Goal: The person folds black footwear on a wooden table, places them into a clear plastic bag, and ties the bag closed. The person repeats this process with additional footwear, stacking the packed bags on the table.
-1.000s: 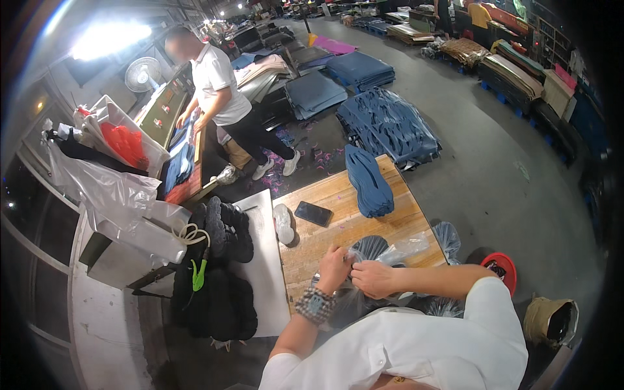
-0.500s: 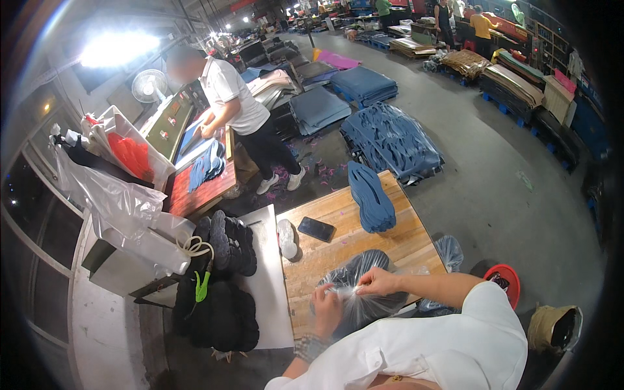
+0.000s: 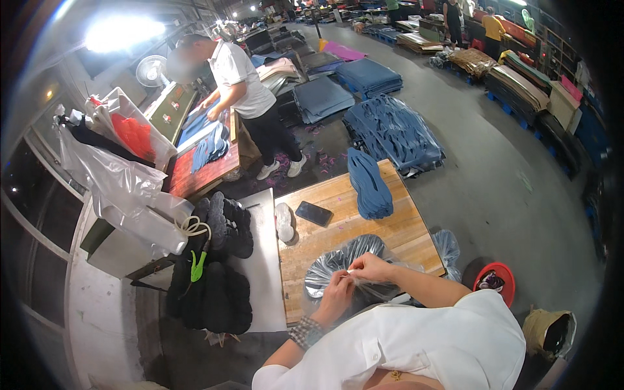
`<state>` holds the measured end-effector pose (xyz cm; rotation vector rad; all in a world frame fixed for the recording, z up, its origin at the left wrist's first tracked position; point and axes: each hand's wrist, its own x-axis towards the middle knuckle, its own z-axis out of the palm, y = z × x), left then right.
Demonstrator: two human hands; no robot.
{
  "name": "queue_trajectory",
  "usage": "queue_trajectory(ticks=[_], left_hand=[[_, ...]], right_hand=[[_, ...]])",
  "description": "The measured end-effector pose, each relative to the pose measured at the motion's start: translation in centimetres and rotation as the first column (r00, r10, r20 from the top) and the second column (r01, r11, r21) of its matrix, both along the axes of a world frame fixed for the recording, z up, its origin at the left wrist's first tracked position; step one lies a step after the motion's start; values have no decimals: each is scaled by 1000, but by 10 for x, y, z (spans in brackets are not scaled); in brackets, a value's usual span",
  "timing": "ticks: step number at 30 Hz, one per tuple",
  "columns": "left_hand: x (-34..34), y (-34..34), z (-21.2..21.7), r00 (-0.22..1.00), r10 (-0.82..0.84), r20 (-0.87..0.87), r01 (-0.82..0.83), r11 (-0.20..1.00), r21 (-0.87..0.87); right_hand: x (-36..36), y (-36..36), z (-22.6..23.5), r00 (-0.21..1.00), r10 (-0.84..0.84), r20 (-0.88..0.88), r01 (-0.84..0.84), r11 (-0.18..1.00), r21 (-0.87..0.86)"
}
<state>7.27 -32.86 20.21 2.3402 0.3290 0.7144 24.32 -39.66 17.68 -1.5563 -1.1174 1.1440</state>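
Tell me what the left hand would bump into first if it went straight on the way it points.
Most likely the right hand, pinching the clear plastic bag just ahead of the left hand; depth is hard to judge.

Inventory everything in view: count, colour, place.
Plastic bag: 1, clear, dark contents, under hands
Table: 1, light wood, centre
Phone: 1, black, on table
Cut pieces: 1 stack, blue, table's far side
Small item: 1, whitish, table's left edge
Bundles: several, black, left of table
Tool: 1, green, by bundles
Bucket: 1, red, floor right
Floor piles: 3+, blue, beyond table
Plastic sheet: 1, clear, left
Fan: 1, white, upper left
Lamp: 1, white, upper left
Co-worker: 1, white shirt, at red bench
Distant people: 2+, yellow and black tops, upper right
Left hand: 1, bare, pinching bag
Right hand: 1, bare, pinching bag
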Motion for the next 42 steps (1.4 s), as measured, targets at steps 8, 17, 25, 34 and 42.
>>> queue_trajectory(ticks=[8, 17, 25, 34, 42], left_hand=[[12, 3, 3, 974, 200, -105, -185, 973, 139], [3, 8, -19, 978, 192, -83, -169, 959, 225], [14, 4, -38, 949, 284, -139, -239, 931, 277], [9, 9, -24, 954, 161, -254, -150, 987, 62], [0, 25, 2, 972, -31, -234, -19, 978, -207]], right_hand=[[-17, -14, 10, 894, -126, 430, -21, 947, 321], [-39, -19, 1, 727, -319, 608, -2, 884, 467], [-46, -22, 5, 658, -320, 682, -74, 873, 481], [-29, -24, -13, 823, -172, 541, -91, 901, 424], [-40, -17, -15, 690, -422, 589, 41, 834, 550]])
